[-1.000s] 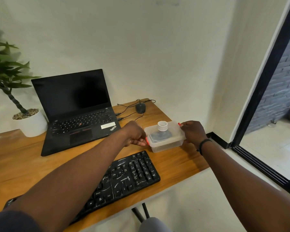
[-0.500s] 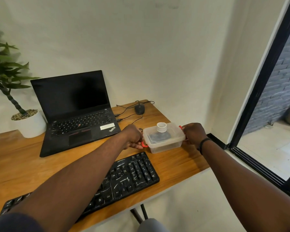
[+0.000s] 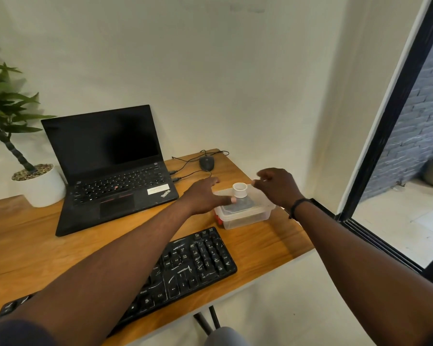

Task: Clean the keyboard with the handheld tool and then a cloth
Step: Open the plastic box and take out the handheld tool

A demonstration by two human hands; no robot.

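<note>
A black keyboard (image 3: 185, 268) with pale smudges on its keys lies along the near edge of the wooden desk (image 3: 265, 245). Behind it stands a clear plastic box (image 3: 248, 217) with a lid and a red clasp at its left end. A small white cup (image 3: 240, 189) sits on the lid, and something dark shows through it. My left hand (image 3: 205, 196) hovers over the box's left side, fingers stretched, thumb tip on the lid. My right hand (image 3: 278, 186) hangs above the box's far right side, fingers loosely curled, nothing visibly in it.
An open black laptop (image 3: 110, 171) stands at the back left, beside a potted plant (image 3: 35, 181) in a white pot. A wired black mouse (image 3: 206, 163) and its cables lie behind the box. The desk ends just right of the box; a glass door is beyond.
Both hands have left the box's end clasps and risen above the lid. The left hand has spread open, and the red left clasp now hangs uncovered.
</note>
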